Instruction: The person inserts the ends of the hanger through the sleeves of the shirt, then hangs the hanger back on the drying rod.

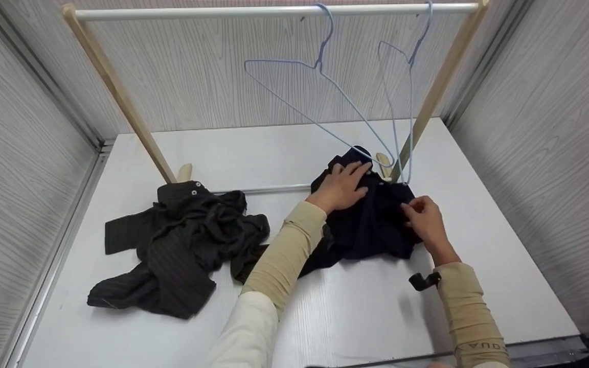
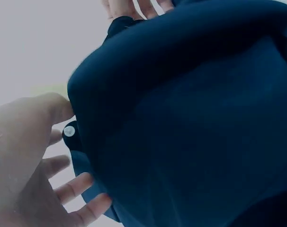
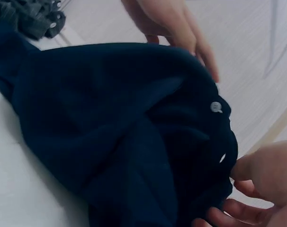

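Note:
A navy buttoned shirt lies bunched on the table under both hands. My left hand rests on its collar end with fingers spread; in the left wrist view the left thumb and fingers lie along the cloth edge beside a white button. At the shirt's right edge, my right hand pinches the fabric between thumb and fingers. The right wrist view shows that right hand at the button edge, near a white button. Folds hide part of the fingertips.
A dark striped shirt lies crumpled at left, reaching toward the navy one. Behind stands a rack with a white rail and wooden legs. Two blue wire hangers, one nearer the middle and one at right, hang low over the navy shirt.

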`<state>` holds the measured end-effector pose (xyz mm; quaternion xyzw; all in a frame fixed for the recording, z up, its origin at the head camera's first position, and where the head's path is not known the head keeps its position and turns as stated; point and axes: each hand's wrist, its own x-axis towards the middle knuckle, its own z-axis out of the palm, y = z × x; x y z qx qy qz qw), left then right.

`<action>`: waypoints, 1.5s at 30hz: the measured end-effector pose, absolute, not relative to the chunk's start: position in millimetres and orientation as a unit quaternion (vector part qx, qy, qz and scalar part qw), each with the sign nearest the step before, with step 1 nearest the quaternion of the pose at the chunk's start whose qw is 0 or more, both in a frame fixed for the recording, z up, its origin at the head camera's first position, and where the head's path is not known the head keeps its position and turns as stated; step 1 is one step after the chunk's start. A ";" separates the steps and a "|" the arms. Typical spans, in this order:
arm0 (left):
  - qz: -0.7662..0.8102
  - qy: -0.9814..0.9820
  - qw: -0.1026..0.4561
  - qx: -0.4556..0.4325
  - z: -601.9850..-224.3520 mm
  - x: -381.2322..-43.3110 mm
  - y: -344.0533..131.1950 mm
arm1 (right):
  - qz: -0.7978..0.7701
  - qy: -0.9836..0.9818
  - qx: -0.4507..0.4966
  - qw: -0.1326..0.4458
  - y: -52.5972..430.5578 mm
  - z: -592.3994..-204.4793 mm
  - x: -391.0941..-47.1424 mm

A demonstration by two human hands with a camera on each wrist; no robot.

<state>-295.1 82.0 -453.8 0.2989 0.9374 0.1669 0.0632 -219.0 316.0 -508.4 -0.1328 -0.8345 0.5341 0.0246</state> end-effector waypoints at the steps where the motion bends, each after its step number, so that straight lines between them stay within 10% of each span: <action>1: 0.164 0.938 0.067 0.297 -454.8 -295.0 82.0 | 0.533 -0.835 -0.130 0.020 314.2 -509.3 -219.1; 14: 0.173 0.965 0.001 0.199 -465.4 -291.7 66.3 | 0.455 -0.885 -0.094 -0.002 309.5 -516.8 -222.8; 26: 0.192 0.978 0.013 0.077 -476.4 -288.8 52.2 | 0.418 -0.896 -0.099 0.114 303.8 -519.1 -224.0; 45: 0.319 0.934 -0.065 0.143 -459.2 -283.0 12.4 | 0.466 -0.859 -0.082 0.195 295.9 -480.4 -214.5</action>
